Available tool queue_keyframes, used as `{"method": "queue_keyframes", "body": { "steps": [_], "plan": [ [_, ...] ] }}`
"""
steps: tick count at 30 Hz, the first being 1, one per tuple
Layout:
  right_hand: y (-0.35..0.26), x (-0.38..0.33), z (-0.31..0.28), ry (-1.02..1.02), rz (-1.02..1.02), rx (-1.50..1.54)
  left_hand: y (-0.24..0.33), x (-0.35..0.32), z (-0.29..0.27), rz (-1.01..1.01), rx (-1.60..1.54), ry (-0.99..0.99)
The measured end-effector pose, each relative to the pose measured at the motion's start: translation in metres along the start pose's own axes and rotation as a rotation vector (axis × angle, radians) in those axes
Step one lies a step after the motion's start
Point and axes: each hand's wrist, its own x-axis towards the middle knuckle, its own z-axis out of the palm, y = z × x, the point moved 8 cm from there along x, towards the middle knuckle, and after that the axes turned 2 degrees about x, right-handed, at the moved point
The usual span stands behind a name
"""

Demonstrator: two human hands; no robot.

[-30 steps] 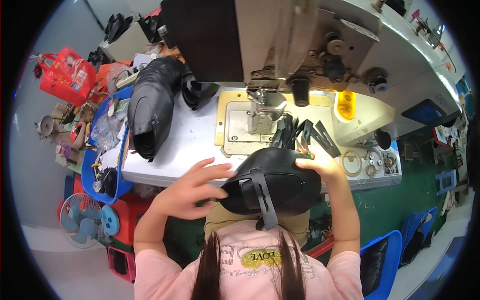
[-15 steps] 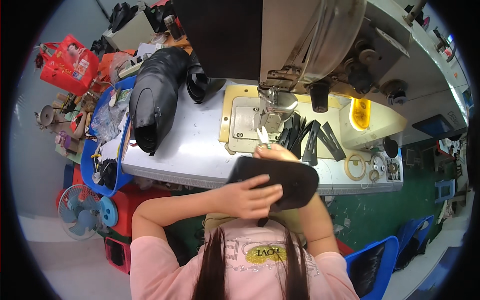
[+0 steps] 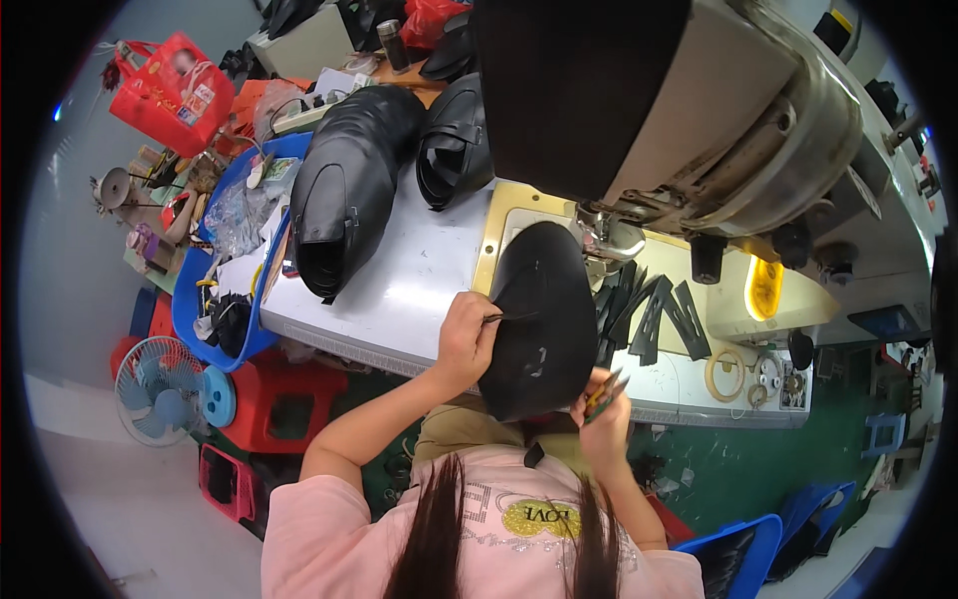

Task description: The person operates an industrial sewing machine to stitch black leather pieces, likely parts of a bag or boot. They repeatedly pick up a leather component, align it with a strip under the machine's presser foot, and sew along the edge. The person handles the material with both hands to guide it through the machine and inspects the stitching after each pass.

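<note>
Upper (image 3: 547,299) is over the desk (image 3: 384,285) edge, just in front of the machine (image 3: 639,130). Left hand (image 3: 465,341): fingers pinched on its left side, exact grip point unclear. Right hand (image 3: 605,429): fingers closed round snips (image 3: 607,393), beside its lower right edge. Step looks like handling or trimming; next move likely calls for a steady left pinch and careful blades near the leather.

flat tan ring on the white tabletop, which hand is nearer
Right. The right hand is left of the flat tan ring and closer to the body; the left hand is farther left, at the left edge of the black leathery shoe piece.
</note>
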Motion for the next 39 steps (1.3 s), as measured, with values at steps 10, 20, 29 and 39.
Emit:
{"method": "queue_keyframes", "body": {
  "steps": [10, 20, 29, 39],
  "plan": [
    [-0.003, 0.032, 0.035, -0.216, 0.265, -0.402, 0.006, -0.019, -0.007, -0.005, -0.201, -0.085],
    [-0.011, 0.047, 0.017, -0.055, 0.292, -0.098, 0.049, -0.013, 0.002, 0.380, 0.092, -0.094],
    [-0.015, 0.043, 0.022, -0.015, 0.260, -0.081, 0.074, -0.007, -0.004, 0.511, 0.227, -0.183],
    [-0.009, 0.045, 0.013, -0.038, 0.344, -0.164, 0.079, -0.013, 0.005, 0.516, 0.346, -0.168]
  ]
}}
